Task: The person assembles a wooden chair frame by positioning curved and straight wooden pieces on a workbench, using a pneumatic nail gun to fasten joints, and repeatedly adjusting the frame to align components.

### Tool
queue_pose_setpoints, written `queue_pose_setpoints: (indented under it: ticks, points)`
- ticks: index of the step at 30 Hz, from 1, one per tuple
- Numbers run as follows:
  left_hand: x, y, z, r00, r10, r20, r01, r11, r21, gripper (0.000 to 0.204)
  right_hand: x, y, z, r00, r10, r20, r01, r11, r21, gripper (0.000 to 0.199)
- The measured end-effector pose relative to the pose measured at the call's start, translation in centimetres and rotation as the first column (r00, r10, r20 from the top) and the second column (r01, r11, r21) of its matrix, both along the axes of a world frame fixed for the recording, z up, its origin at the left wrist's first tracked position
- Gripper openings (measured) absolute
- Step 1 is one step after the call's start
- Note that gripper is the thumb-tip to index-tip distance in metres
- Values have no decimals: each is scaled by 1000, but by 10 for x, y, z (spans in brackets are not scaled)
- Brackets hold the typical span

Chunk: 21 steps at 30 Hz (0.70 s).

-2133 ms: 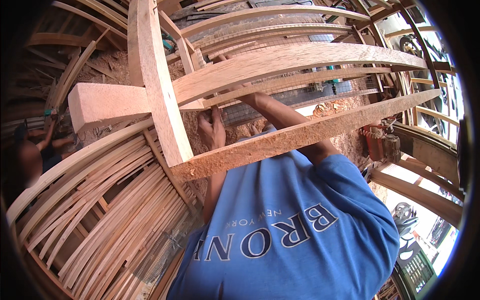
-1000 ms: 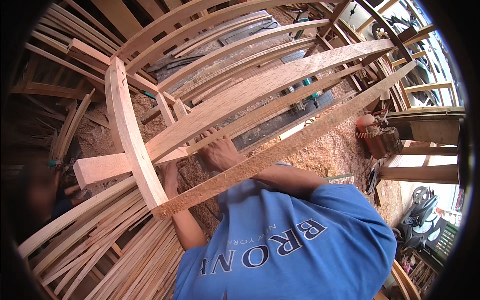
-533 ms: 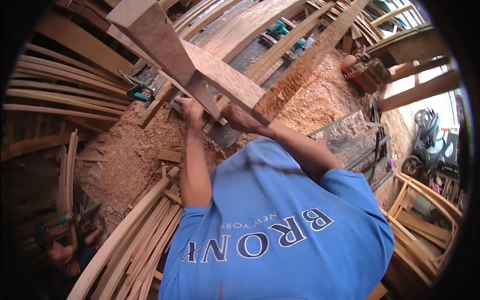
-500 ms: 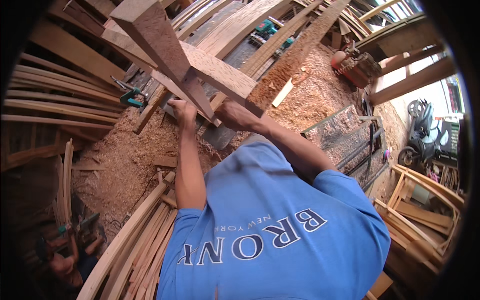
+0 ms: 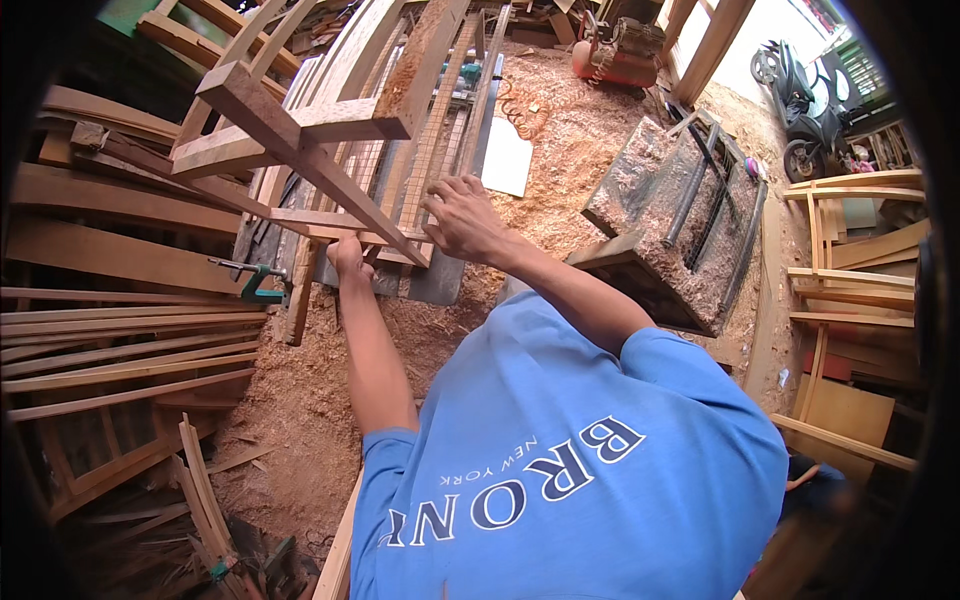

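A person in a blue short-sleeved shirt holds up a pale, slatted wooden frame of joined beams and rails (image 5: 300, 150) above a sawdust-strewn workshop floor (image 5: 300, 400). The left hand (image 5: 348, 258) is closed around a thin lower rail of the frame, fingers wrapped tight under it. The right hand (image 5: 462, 215) rests on the frame's near edge just beside the left, fingers spread and curled over the wood rather than clenched. The frame sits at the upper left of the view, tilted, its long slats running away toward the far end of the room and hiding much of the grey workbench (image 5: 440, 280) beneath it.

To the person's left, long curved wooden strips (image 5: 120, 340) lie stacked in a fan against the wall, and a green-handled bar clamp (image 5: 250, 285) rests at the bench's edge close to the left hand. A white flat sheet (image 5: 507, 158) lies on the shavings beyond the right hand. Further right stands a grey machine caked in sawdust with dark hoses across its top (image 5: 680, 220), well apart from the frame. A red compressor-like machine (image 5: 615, 50) sits at the far end, and a parked motorbike (image 5: 800, 100) shows in the bright doorway beyond. Finished light wooden frames (image 5: 850, 230) are stacked on the right.
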<state>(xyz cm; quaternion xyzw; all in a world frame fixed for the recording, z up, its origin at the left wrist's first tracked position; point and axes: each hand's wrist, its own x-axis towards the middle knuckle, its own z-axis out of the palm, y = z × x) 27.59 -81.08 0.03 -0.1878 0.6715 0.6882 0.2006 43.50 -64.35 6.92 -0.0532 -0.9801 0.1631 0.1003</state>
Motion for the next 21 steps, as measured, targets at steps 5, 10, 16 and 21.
queue_pose_setpoints:
  ticks: [5, 10, 16, 21]
  points:
    - [0, -3, 8, 997, -64, -52, 73, 979, 190, 36, 15, -38, -2, 995, -76, -59, 78, 997, 23, 40]
    - [6, -21, 2, 959, -228, -168, 209, 970, -125, 58, 8, -45, -16, 977, -148, -151, 162, 983, 86, 26]
    - [29, -42, 18, 330, -580, -744, -155, 745, -649, 39, 12, -48, -13, 946, -150, -287, 163, 986, 22, 24]
    - [2, -50, 28, -42, -786, -617, -180, 613, -769, 25, 10, -48, -4, 975, -162, -153, 166, 986, 10, 28]
